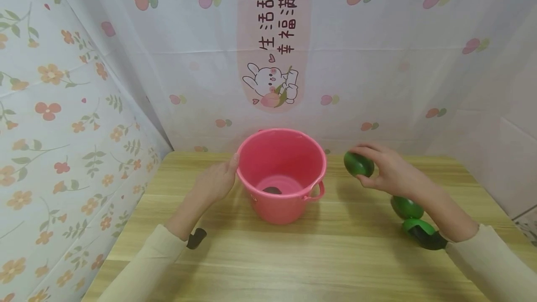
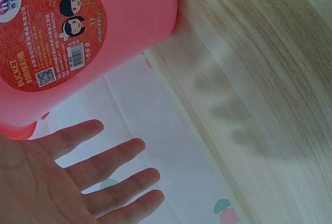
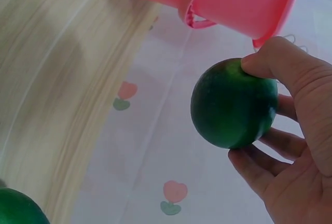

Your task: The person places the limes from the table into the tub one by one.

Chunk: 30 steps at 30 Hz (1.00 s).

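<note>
A pink bucket (image 1: 282, 209) stands upright on the wooden table, its handle folded down at the right. Beside its left rim is my left hand (image 1: 217, 178), the thumb at the rim; in the left wrist view the left hand's fingers (image 2: 111, 164) are straight and spread. To the right of the bucket, my right hand (image 1: 388, 171) holds a dark green round fruit (image 3: 233, 105) above the table between thumb and fingers. Two more green fruits, one darker (image 1: 406, 207) and one brighter (image 1: 415, 223), lie beneath the right forearm, partly hidden. Inside the bucket shows a small dark shape (image 1: 271, 190), its kind unclear.
The wooden table (image 1: 268, 264) reaches back to a white printed curtain (image 1: 361, 83) just behind the bucket. Another curtain (image 1: 54, 153) with flowers hangs along the left side.
</note>
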Each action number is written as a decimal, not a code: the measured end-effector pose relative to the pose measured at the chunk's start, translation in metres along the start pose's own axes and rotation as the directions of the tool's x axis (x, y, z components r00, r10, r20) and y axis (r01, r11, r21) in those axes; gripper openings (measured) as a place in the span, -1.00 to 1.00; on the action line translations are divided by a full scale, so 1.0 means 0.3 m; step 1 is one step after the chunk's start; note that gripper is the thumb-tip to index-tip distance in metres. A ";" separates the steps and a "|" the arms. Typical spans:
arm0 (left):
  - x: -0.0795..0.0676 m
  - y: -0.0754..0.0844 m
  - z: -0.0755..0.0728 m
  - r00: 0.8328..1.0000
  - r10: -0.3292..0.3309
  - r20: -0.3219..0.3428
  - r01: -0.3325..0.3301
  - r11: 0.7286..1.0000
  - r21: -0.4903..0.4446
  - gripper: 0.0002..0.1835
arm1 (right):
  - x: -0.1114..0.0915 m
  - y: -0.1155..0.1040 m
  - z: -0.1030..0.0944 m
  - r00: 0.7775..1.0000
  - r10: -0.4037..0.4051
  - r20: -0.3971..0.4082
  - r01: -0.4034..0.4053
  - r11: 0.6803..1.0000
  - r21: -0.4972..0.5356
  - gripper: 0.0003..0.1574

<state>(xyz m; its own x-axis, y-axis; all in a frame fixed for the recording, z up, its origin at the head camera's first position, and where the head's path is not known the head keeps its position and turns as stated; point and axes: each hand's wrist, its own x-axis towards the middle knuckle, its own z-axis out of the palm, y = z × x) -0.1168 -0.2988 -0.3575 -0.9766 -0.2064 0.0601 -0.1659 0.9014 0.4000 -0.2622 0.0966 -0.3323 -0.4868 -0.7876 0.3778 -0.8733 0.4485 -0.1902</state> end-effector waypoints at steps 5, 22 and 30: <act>0.000 -0.002 0.004 1.000 0.006 -0.006 -0.006 1.000 -0.004 -0.06 | 0.007 -0.004 -0.008 0.999 -0.032 -0.038 0.033 0.999 0.014 -0.18; 0.003 -0.001 0.005 1.000 0.003 -0.009 -0.003 1.000 0.008 -0.03 | 0.025 -0.013 -0.012 0.983 -0.105 -0.152 0.115 0.991 0.062 -0.16; 0.000 0.000 0.004 1.000 0.003 -0.003 -0.003 1.000 0.011 -0.02 | 0.032 -0.024 -0.016 0.981 -0.095 -0.170 0.108 0.992 0.072 -0.15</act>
<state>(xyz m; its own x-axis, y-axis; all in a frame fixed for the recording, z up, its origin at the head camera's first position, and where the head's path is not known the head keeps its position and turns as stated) -0.1169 -0.2983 -0.3585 -0.9767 -0.2047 0.0644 -0.1642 0.9061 0.3899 -0.2606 0.0880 -0.3230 -0.3915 -0.7430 0.5428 -0.9199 0.3293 -0.2129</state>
